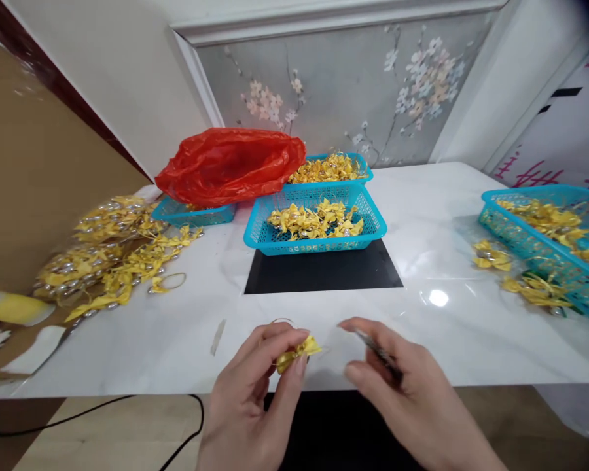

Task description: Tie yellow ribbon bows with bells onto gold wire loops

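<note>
Between thumb and fingertips, my left hand (260, 386) pinches a small yellow ribbon bow (285, 358) above the table's front edge. A thin gold loop shows behind those fingers. To the right, my right hand (402, 379) is curled around a slim dark metal tool (380, 353); its exact kind is hidden by the fingers and blur. Thumb and forefinger of that hand are apart, and it does not touch the bow. Beyond both hands, a blue plastic basket (315, 245) holds more yellow bows (319, 221) and overlaps a black rectangle (324, 271) on the white table.
At left lie a pile of yellow bows with pearly beads (122, 261) and a yellow roll (14, 306). A red plastic bag (230, 167) covers part of a back basket (194, 214). Another blue basket (544, 245) stands at right beside loose bows (537, 289). A black cable (199, 418) runs below.
</note>
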{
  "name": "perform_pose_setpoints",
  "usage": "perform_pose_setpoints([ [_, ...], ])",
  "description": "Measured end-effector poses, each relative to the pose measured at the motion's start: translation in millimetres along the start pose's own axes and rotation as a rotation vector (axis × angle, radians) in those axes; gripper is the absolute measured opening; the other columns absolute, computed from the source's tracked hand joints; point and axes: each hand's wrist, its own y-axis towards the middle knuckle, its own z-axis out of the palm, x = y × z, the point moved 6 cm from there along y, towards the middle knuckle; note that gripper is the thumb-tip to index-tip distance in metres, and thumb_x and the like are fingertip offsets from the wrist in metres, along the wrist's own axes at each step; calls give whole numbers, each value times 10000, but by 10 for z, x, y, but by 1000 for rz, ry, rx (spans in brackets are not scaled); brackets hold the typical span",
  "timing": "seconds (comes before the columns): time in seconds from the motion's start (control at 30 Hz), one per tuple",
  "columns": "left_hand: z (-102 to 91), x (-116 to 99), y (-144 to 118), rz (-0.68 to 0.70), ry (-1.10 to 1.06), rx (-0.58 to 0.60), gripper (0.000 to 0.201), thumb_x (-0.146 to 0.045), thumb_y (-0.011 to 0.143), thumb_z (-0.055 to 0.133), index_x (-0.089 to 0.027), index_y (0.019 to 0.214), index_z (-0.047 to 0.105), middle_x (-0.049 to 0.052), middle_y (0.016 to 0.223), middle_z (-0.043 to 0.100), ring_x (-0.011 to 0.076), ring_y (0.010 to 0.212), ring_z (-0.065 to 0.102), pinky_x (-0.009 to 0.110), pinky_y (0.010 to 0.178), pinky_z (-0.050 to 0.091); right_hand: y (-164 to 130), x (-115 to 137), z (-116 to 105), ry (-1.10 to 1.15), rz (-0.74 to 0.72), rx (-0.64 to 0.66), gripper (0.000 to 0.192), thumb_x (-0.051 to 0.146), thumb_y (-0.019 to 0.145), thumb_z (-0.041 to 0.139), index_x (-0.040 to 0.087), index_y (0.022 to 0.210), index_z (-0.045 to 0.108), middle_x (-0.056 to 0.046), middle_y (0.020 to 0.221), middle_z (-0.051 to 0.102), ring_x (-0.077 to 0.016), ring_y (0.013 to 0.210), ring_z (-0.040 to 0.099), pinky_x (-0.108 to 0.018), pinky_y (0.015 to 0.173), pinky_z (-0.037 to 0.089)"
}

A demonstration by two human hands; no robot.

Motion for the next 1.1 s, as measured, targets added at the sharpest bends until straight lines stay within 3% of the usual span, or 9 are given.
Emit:
perform_pose_setpoints([
  [0.07,0,26,-23,-12,33,10,311,-123,882,627,-354,1069,721,1,1073,669,133,1003,685,135,828,566,90,66,154,61,-26,72,114,252,896,553,212,938,651,55,613,510,-105,508,467,-205,486,385],
  [0.17,-18,43,-30,-6,108,-6,292,-149,889,628,-352,1077,721,2,1089,668,141,991,689,154,806,574,145,183,234,17,-160,46,235,192,894,496,197,659,499,37,617,484,-102,543,446,-221,505,332],
  [0.4,-96,251,88,-23,235,-99,195,-161,849,654,-256,976,767,37,990,710,186,928,696,251,845,568,85,222,106,-82,-348,-7,202,161,888,427,202,699,486,33,618,449,-103,520,434,-223,487,324],
  [0.57,-199,422,34,-259,-125,-109,288,-194,831,729,-317,1092,733,-9,982,718,149,908,683,165,779,566,298,-109,-221,-653,-166,-252,205,206,871,470,197,694,574,-11,623,572,-161,506,520,-266,486,315],
  [0.63,-216,439,-11,-378,-292,-107,290,-198,791,786,-312,1056,754,-12,979,736,141,940,680,124,785,553,365,-184,-294,-712,-123,-289,146,230,858,538,193,893,675,-41,708,658,-216,559,594,-283,507,330],
  [0.73,-144,448,-91,-587,-636,-55,230,-213,696,876,-248,909,798,15,979,758,124,846,696,106,730,567,388,-198,-373,-808,-72,-343,472,376,887,610,230,1332,548,-41,810,709,-262,656,666,-307,552,408],
  [0.83,-46,475,-200,-828,-978,-90,184,-147,633,906,-168,784,802,63,930,771,123,716,715,151,654,611,397,-207,-448,-960,12,-367,393,408,997,450,255,1349,533,-63,990,711,-262,709,696,-320,543,424],
  [0.97,13,491,-293,-1020,-1196,-237,215,80,770,678,-105,821,777,110,891,758,146,702,747,179,603,630,504,-312,-505,-1031,37,-330,307,279,997,459,204,1225,651,-114,999,684,-306,738,697,-338,522,411],
  [1.1,78,394,-280,-1102,-1403,-294,395,79,926,375,-93,845,721,139,839,710,148,645,741,184,514,617,566,-299,-481,-976,-45,-324,287,195,949,539,181,1193,688,-176,1127,655,-405,1058,621,-490,764,493],
])
